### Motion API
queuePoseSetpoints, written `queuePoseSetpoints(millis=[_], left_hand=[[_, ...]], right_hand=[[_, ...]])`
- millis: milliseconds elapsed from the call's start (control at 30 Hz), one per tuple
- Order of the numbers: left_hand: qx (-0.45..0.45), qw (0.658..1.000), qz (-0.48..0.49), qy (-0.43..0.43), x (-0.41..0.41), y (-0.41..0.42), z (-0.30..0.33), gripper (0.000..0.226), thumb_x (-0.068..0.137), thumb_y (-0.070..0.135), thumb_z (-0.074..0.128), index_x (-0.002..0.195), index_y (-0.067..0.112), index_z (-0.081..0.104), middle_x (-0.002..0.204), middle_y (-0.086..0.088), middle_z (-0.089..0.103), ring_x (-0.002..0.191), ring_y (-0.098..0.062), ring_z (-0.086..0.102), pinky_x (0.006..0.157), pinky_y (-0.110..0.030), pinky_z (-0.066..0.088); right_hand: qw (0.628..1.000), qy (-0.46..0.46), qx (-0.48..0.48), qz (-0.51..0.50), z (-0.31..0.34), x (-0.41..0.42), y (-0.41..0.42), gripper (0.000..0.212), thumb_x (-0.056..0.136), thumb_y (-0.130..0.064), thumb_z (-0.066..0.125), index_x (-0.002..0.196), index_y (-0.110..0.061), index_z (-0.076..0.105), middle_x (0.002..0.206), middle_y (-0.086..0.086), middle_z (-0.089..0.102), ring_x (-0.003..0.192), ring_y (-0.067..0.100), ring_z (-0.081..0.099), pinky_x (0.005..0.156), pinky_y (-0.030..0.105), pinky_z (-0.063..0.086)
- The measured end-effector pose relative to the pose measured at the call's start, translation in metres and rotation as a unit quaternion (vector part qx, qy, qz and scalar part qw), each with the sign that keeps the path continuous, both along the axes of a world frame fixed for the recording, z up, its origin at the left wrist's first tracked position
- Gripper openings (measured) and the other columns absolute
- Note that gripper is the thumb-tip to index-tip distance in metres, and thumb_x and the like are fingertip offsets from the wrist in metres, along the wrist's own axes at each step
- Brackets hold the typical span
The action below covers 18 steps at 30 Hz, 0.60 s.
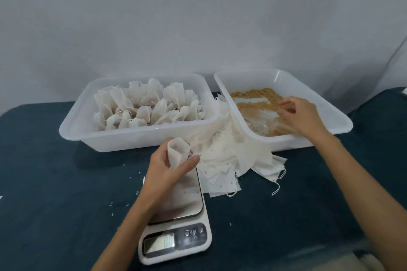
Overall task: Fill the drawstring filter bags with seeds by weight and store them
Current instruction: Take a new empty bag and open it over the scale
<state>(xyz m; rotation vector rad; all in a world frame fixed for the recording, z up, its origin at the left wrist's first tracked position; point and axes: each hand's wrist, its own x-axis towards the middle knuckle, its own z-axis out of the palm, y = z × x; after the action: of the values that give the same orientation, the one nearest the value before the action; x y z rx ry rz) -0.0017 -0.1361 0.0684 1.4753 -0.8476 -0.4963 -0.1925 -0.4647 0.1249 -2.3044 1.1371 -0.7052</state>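
My left hand (168, 169) grips an open white filter bag (177, 152) upright above the kitchen scale (178, 222). My right hand (297, 114) reaches into the right white tray (330, 103), with its fingers curved over the brown seeds (253, 94). Whether it holds any seeds is blurred. A clear scoop-like piece (262, 121) lies among the seeds under that hand. A heap of empty filter bags (233, 156) lies between the trays and the scale. The left white tray (141, 136) holds several filled, tied bags (149, 105).
Everything sits on a dark blue cloth-covered surface (55, 193) against a grey wall. A few stray seeds (126, 204) lie on the cloth left of the scale. The scale's display and buttons (176, 240) face me at the front.
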Motion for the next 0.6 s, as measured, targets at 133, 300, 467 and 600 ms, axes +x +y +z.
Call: queuePoseSetpoints(millis=[133, 300, 467, 600], left_hand=[[-0.023, 1.0, 0.008, 0.01, 0.004, 0.0, -0.001, 0.027, 0.079, 0.027, 0.084, 0.098, 0.012, 0.072, 0.095, -0.006, 0.074, 0.093, -0.026, 0.07, 0.079, -0.025, 0.055], [-0.038, 0.999, -0.011, 0.01, 0.002, 0.0, 0.004, 0.03, 0.078, 0.018, 0.086, 0.1, 0.007, 0.07, 0.098, -0.009, 0.073, 0.095, -0.032, 0.067, 0.077, -0.025, 0.055], [-0.04, 0.999, -0.015, 0.006, 0.0, -0.001, 0.001, 0.024, 0.08, 0.011, 0.081, 0.1, 0.003, 0.07, 0.095, -0.009, 0.073, 0.094, -0.032, 0.067, 0.078, -0.021, 0.054], [-0.04, 0.999, -0.01, 0.006, 0.0, -0.003, 0.0, 0.026, 0.079, 0.013, 0.081, 0.099, 0.003, 0.07, 0.094, -0.009, 0.073, 0.091, -0.029, 0.067, 0.076, -0.019, 0.053]], right_hand=[[0.948, 0.317, 0.035, 0.009, -0.017, 0.017, -0.055, 0.055, 0.085, -0.028, 0.078, 0.133, -0.012, 0.056, 0.13, 0.007, 0.061, 0.113, 0.026, 0.059, 0.098, 0.037, 0.048], [0.937, 0.35, 0.007, 0.018, -0.025, 0.032, -0.068, 0.021, 0.084, -0.025, 0.076, 0.089, -0.011, 0.062, 0.092, 0.01, 0.067, 0.074, 0.018, 0.054, 0.069, 0.033, 0.045], [0.947, 0.315, -0.051, -0.044, -0.019, 0.028, -0.079, 0.023, 0.09, -0.03, 0.072, 0.096, -0.013, 0.058, 0.095, 0.006, 0.065, 0.08, 0.021, 0.058, 0.071, 0.034, 0.049], [0.93, 0.354, -0.032, -0.097, -0.015, 0.016, -0.092, 0.049, 0.088, -0.031, 0.076, 0.123, -0.007, 0.053, 0.111, 0.011, 0.065, 0.091, 0.026, 0.058, 0.077, 0.036, 0.048]])
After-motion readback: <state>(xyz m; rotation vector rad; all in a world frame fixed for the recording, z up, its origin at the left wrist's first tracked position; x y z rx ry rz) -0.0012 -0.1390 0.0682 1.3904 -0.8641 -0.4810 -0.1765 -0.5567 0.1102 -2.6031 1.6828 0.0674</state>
